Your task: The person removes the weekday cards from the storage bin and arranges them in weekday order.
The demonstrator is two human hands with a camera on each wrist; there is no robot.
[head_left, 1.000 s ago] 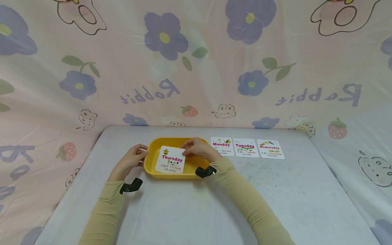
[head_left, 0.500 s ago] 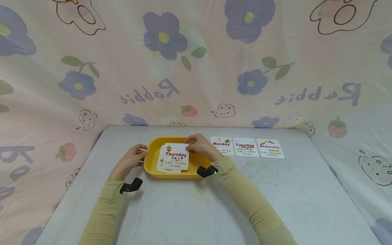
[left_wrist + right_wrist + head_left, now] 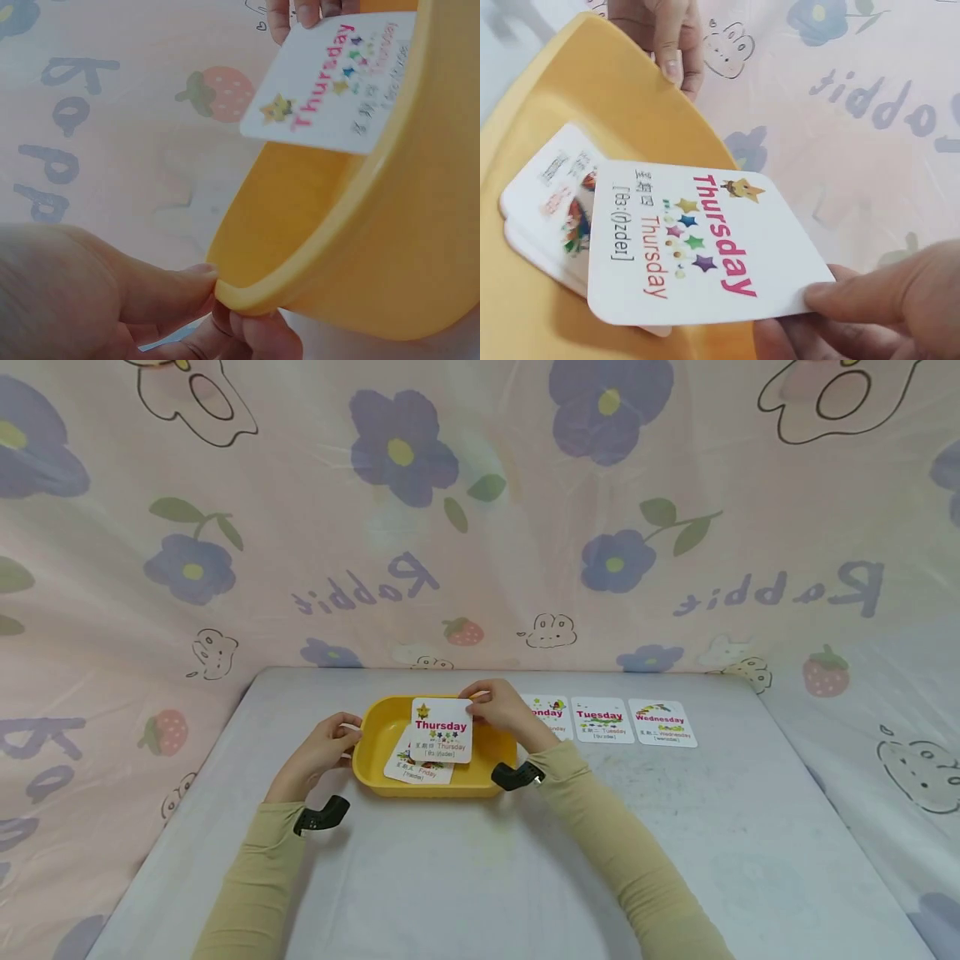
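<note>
Between thumb and fingers my right hand (image 3: 501,706) pinches the corner of a white "Thursday" card (image 3: 441,731), which is held above the yellow tray (image 3: 375,787). Its printed face with the stars shows fully in the right wrist view, card (image 3: 697,244). Below it in the tray lies a "Friday" card (image 3: 408,770), partly covered; another card edge peeks out under it in the right wrist view. My left hand (image 3: 324,750) pinches the tray's left rim, thumb on top and fingers underneath, as the left wrist view shows at the rim (image 3: 259,296).
Right of the tray, "Monday" (image 3: 551,717), "Tuesday" (image 3: 602,721) and "Wednesday" (image 3: 662,724) cards lie in a row on the white table (image 3: 637,843). My right hand and wrist partly cover "Monday". A floral curtain (image 3: 480,552) hangs behind the table.
The right hand has lifted the "Thursday" card off the stack and shifted it right and toward the tray's back, uncovering the "Friday" card. The left hand stays on the rim.
</note>
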